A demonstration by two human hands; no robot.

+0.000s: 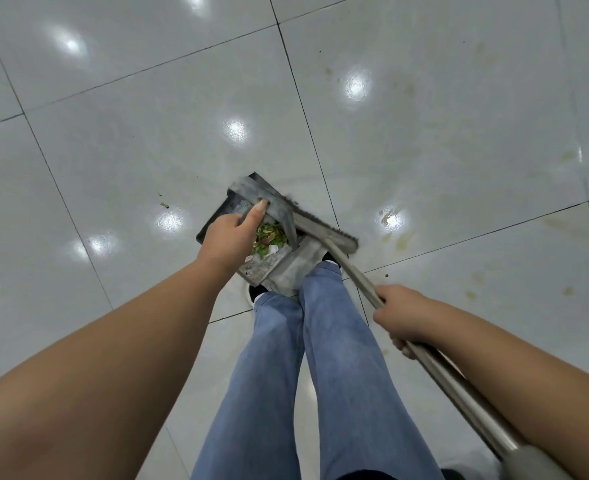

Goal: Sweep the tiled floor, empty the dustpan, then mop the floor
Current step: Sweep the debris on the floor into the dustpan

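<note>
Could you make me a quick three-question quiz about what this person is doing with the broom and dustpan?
1. True or false: the dustpan is empty.
2. Which hand grips the broom handle? A) left B) right
3. Fill in: the left hand holds the dustpan's ____.

Key: 1 false, leafy debris lies in it; 2 B, the right hand; 3 handle.

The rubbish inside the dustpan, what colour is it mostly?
Mostly green leafy scraps with yellow, reddish and white bits, seen in the head view.
</note>
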